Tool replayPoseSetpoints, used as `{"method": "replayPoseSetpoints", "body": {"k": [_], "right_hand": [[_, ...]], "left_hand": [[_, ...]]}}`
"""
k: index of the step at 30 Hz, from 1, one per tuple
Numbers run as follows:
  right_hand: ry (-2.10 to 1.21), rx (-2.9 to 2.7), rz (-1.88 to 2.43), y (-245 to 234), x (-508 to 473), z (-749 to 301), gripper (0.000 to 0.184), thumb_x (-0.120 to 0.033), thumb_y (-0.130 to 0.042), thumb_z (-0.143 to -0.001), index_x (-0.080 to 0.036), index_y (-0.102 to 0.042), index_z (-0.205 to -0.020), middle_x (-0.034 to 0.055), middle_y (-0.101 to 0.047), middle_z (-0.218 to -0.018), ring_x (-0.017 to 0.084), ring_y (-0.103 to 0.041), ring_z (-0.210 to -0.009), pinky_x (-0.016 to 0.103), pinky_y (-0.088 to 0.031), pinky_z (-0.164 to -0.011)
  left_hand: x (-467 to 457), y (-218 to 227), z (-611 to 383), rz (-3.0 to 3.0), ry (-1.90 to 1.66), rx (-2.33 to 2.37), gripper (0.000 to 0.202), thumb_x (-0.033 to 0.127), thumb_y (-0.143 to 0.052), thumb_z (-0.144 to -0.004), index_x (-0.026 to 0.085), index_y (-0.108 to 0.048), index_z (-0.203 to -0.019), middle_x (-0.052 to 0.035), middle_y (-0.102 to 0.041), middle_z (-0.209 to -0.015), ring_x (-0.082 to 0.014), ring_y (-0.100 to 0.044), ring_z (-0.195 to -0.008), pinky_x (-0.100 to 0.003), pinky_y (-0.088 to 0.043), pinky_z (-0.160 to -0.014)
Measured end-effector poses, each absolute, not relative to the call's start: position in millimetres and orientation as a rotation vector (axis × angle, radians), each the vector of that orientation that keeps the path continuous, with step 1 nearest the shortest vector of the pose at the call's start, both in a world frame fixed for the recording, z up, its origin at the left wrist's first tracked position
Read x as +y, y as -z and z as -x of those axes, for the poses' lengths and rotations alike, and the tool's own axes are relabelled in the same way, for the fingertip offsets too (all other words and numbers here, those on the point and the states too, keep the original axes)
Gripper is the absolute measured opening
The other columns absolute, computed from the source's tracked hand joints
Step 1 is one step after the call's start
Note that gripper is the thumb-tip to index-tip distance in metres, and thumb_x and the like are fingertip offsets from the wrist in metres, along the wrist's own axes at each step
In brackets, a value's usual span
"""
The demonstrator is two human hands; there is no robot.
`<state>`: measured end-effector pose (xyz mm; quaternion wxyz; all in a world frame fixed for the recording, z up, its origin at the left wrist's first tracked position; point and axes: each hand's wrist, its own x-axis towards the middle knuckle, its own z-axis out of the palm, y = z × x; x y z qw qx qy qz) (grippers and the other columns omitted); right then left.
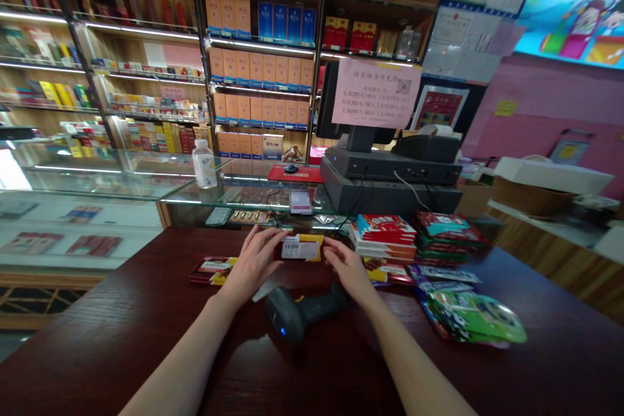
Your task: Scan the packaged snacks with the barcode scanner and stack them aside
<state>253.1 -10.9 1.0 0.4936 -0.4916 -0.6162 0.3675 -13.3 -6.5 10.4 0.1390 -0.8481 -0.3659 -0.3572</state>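
A flat yellow-and-red package [301,247] with a white barcode label lies between my hands, just above the dark wood counter [121,338]. My left hand [253,263] grips its left end, and the fingertips of my right hand [346,266] press on its right end. Just below the package, a dark grey handheld barcode scanner [302,312] lies on its side, with a blue light glowing. A red-and-yellow snack pack [212,270] lies left of my left hand. Stacked snack packets [383,237] stand right of my right hand.
A cash register with a monitor [390,169] stands right of the scanner behind a glass display case [248,198]. A plastic water bottle [204,164] stands on the case. Shelves of boxed goods [258,71] fill the back wall. Green foil packets [472,317] lie at the counter's right.
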Motion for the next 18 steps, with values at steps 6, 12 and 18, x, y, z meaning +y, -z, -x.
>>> {"method": "replayPoseSetpoints", "body": {"k": [6,12,18], "right_hand": [[-0.903,-1.501,1.184,-10.3,-12.2,-250.0,0.04,-0.046,-0.058,-0.081,-0.019,-0.068,-0.108,0.004,-0.07,-0.086,0.018,-0.062,-0.068,0.027,-0.043,-0.056],[-0.892,-1.546,1.164,-25.8,-12.8,-244.9,0.033,-0.046,-0.059,-0.08,-0.019,-0.067,-0.097,0.0022,-0.068,-0.077,0.017,-0.061,-0.063,0.026,-0.042,-0.055],[-0.868,-1.515,1.163,-37.5,-7.5,-229.1,0.033,-0.047,-0.06,-0.078,-0.019,-0.066,-0.095,0.0029,-0.069,-0.079,0.018,-0.063,-0.065,0.026,-0.042,-0.055]], "left_hand": [[-7.5,-8.6,10.3,2.508,1.1,-1.031,0.072,0.024,-0.063,-0.089,0.032,-0.028,-0.152,-0.0092,-0.052,-0.137,-0.0251,-0.049,-0.131,-0.053,-0.031,-0.119],[-8.2,-7.7,9.9,2.603,1.375,-1.199,0.076,0.019,-0.061,-0.088,0.035,-0.025,-0.153,-0.0077,-0.044,-0.145,-0.0235,-0.05,-0.133,-0.042,-0.042,-0.114],[0.0,-5.6,13.5,2.461,1.656,-1.434,0.058,0.021,-0.066,-0.084,0.029,-0.046,-0.138,-0.0049,-0.059,-0.118,-0.0183,-0.064,-0.102,-0.036,-0.054,-0.095]]}}
